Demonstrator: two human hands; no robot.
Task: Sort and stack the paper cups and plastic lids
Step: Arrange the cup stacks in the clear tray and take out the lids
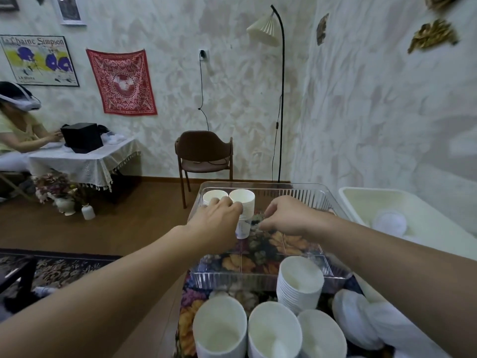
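The left hand (216, 223) curls around a tall stack of paper cups (244, 215) that stands in the far-left part of a clear plastic tray (260, 276), its fingers wrapped over the stack's near side just below the rim. The right hand (289, 218) hovers just beside it, at about three o'clock from the stack, knuckles up and fingers bent downward; whether it pinches anything cannot be told, since the fingertips are hidden behind the hand. A second cup stack (214, 196) stands touching the gripped one at about ten o'clock, against the tray's far wall. The step in hand looks like seating this stack upright beside its neighbour, and doing it well probably means keeping the grip low and light so the thin paper walls do not dent, setting the base flat on the tray floor, and letting go straight upward so the neighbour is not nudged over. Toward six o'clock, outside the tray on the floral tablecloth (188, 303), wait a nested pile of wider cups (299, 282), three open cups (271, 332) in a row, and a soft-looking heap of plastic lids (358, 319) at about four o'clock. A white bin (361, 200) stands at two o'clock.
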